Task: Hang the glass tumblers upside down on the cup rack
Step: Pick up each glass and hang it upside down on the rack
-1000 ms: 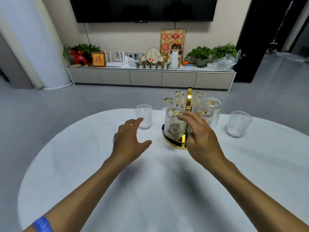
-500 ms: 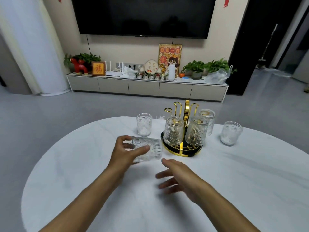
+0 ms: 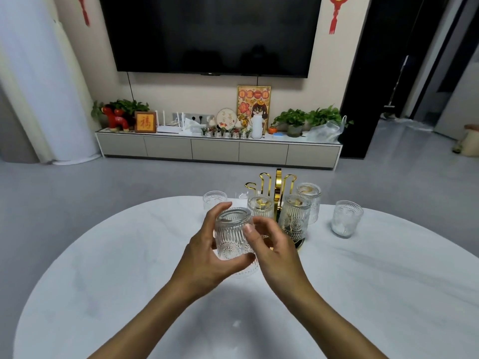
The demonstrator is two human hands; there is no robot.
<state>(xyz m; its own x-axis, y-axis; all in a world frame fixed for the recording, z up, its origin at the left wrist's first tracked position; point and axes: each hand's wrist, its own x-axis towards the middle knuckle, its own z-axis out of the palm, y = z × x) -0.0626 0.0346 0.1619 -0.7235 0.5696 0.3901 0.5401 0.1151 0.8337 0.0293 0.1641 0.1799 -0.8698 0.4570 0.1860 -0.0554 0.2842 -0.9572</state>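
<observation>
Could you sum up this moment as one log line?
both hands: left hand, right hand | hold tumbler | gold rack: three hung | table: two loose

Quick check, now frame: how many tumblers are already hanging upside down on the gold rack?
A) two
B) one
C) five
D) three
D: three inverted tumblers sit on the gold cup rack, at and; two more stand upright on the table at and, and one tumbler is held between the left hand and right hand.
</observation>
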